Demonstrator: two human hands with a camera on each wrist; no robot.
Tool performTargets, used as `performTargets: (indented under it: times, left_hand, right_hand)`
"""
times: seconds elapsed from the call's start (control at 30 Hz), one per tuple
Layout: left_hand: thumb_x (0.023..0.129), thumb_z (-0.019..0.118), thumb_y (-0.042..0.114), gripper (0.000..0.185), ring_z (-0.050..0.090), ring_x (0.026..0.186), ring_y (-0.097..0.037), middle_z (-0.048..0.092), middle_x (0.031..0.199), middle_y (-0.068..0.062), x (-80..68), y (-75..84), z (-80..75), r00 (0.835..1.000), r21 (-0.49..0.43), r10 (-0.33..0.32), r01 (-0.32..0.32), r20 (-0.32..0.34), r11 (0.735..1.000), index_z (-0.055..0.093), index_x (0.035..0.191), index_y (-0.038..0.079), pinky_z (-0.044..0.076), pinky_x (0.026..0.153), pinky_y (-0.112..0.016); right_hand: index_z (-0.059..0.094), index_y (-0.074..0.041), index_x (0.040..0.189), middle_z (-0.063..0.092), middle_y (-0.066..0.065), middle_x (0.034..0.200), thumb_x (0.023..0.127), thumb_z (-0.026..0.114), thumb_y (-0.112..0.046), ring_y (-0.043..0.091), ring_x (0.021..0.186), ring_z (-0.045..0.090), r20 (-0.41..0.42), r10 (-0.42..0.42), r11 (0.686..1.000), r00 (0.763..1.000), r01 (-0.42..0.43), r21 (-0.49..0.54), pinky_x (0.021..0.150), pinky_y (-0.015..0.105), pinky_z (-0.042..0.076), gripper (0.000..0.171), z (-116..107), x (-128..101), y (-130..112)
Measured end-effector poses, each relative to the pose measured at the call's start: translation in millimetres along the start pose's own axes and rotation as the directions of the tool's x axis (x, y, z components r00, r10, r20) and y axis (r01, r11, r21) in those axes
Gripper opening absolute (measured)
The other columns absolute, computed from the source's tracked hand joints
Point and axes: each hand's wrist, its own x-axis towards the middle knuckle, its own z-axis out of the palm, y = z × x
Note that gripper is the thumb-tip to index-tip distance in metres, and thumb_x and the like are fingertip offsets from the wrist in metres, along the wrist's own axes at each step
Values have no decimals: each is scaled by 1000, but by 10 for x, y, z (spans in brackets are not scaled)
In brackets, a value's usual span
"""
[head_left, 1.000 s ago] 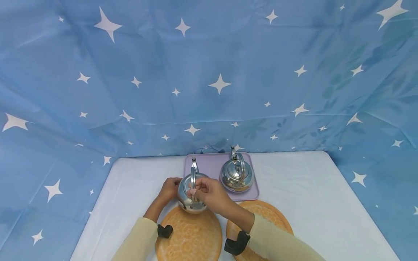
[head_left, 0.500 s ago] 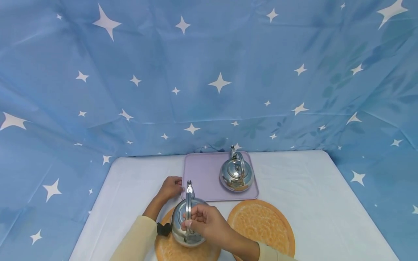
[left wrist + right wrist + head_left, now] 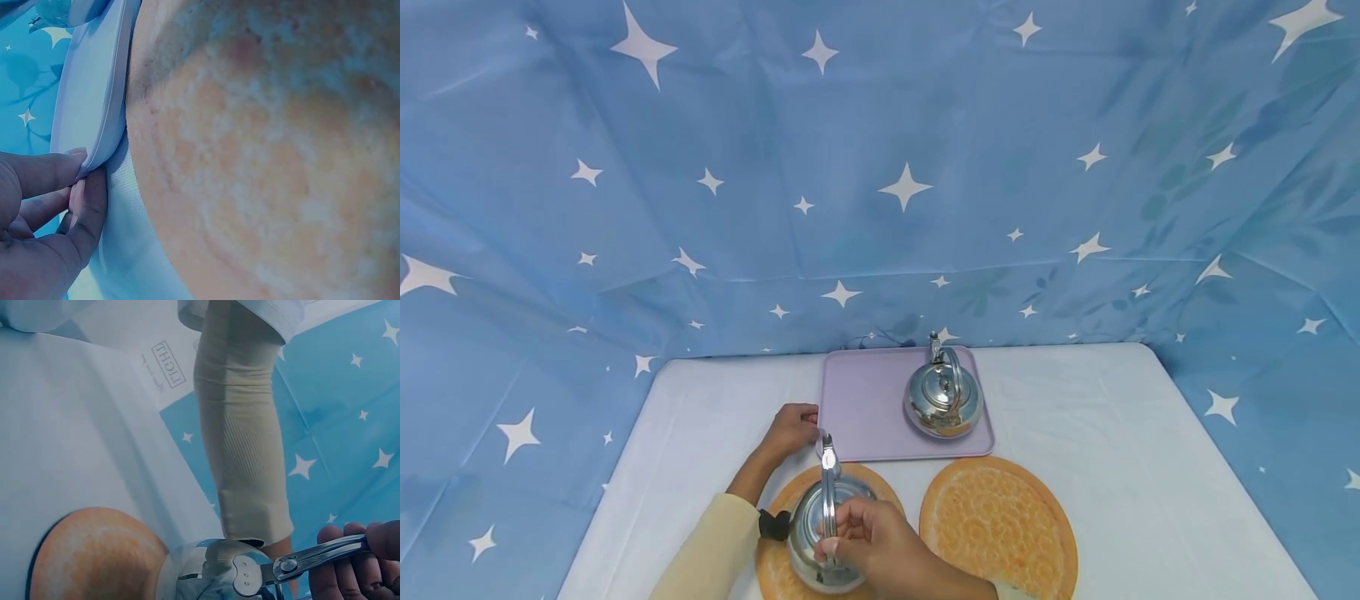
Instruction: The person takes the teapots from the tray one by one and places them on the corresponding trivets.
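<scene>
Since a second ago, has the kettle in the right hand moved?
Yes. The kettle held by the right hand came off the purple tray, toward the person, over the left orange mat.

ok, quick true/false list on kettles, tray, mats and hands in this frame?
1. The right hand grips the handle of the near kettle. True.
2. The near kettle is on the purple tray. False: it is over the left orange mat, whether resting or held above cannot be told.
3. The left hand touches the tray's near left corner. True.
4. The far kettle sits on the right orange mat. False: it stands on the tray.
5. The right mat carries nothing. True.
</scene>
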Motion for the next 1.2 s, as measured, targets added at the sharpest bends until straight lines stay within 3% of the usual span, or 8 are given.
performTargets:
  times: [0.23,0.6,0.83,1.0,1.2]
  left_hand:
    - [77,65,-5,45,56,73,-17,61,85,-7,-6,7,9,1000,-36,-13,13,1,999,60,121,-12,46,63,-27]
    - [78,66,-5,46,57,77,-17,62,89,-9,-5,16,20,1000,-10,-8,8,-3,1000,58,122,-14,49,66,-29]
    - [79,66,-5,45,57,77,-17,63,89,-9,-13,18,29,1000,-14,-14,14,8,1000,59,122,-13,49,67,-30]
    - [79,67,-4,45,57,78,-18,63,90,-9,-12,4,30,1000,-22,-18,18,9,1000,59,123,-13,49,68,-29]
    - [79,67,-4,45,58,80,-18,64,91,-8,-22,1,18,1000,-24,-31,31,2,999,59,123,-12,51,71,-30]
  right_hand:
    - [60,8,92,62,0,78,90,67,-5,5,65,56,-8,6,1000,1000,-6,-10,55,13,42,15,31,-22,93]
    - [59,11,93,70,12,90,90,66,-4,8,75,64,77,-18,998,997,12,69,66,16,50,17,54,-69,216]
    - [60,12,96,70,15,91,91,65,-4,11,80,66,85,-26,996,996,19,87,69,17,51,18,39,-71,270]
    - [60,9,108,66,5,94,92,62,-8,10,84,64,41,19,997,999,-22,75,75,19,51,23,-16,-92,261]
    - [51,15,121,66,21,105,99,53,-12,19,100,65,-56,-10,997,998,14,70,90,29,50,34,-233,-85,163]
